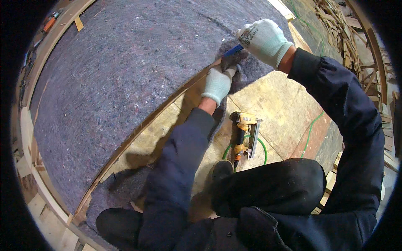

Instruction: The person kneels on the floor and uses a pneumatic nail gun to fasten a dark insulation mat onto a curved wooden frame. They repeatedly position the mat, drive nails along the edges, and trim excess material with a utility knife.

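Observation:
A grey-blue felt sheet [125, 62] covers a large curved wooden frame in front of me. My right hand [266, 42], in a white glove, is closed around a slim blue tool [233, 50] that looks like a utility knife; its tip is hidden at the felt. Just below and left of it, my left hand [218, 83], gloved too, grips the felt's loose edge by the frame's wooden rim [155, 115]. A flap of felt [251, 71] hangs off the rim between and beside the hands.
A yellow and black staple gun [243, 131] with a green air hose [264, 148] lies on the wooden floor boards [284, 113] by my foot. Scrap wood [339, 37] is piled at the far right. Felt [123, 186] also hangs at the lower left.

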Motion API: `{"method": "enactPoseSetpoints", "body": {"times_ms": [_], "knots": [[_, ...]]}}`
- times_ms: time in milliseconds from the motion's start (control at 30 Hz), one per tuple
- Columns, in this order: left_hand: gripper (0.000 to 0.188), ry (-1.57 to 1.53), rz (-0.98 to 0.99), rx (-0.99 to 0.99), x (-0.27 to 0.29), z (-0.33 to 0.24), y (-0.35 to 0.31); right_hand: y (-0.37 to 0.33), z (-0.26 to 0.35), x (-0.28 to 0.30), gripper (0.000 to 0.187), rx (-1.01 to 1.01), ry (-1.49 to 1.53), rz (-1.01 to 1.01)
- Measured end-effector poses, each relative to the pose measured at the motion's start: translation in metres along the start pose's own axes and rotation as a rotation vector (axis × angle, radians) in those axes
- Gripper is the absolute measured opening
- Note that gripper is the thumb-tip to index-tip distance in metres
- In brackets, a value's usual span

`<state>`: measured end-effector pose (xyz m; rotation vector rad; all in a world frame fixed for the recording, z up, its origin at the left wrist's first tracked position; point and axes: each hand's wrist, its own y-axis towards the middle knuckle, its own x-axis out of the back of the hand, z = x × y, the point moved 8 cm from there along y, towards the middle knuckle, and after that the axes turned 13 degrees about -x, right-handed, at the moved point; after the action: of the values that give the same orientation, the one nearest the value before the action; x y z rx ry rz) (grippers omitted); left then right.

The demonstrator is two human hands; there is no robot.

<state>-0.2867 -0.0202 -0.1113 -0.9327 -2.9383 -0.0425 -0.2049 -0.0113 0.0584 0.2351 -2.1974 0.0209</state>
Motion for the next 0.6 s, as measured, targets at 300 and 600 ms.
{"method": "enactPoseSetpoints", "body": {"times_ms": [300,600], "knots": [[0.047,0.213,0.097,0.073,0.013,-0.011,-0.010,0.013,-0.017,-0.018,0.007,0.067,0.042,0.051],[0.048,0.350,0.021,0.116,0.014,-0.016,-0.018,0.019,-0.008,0.002,0.008,0.137,0.059,0.039]]}}
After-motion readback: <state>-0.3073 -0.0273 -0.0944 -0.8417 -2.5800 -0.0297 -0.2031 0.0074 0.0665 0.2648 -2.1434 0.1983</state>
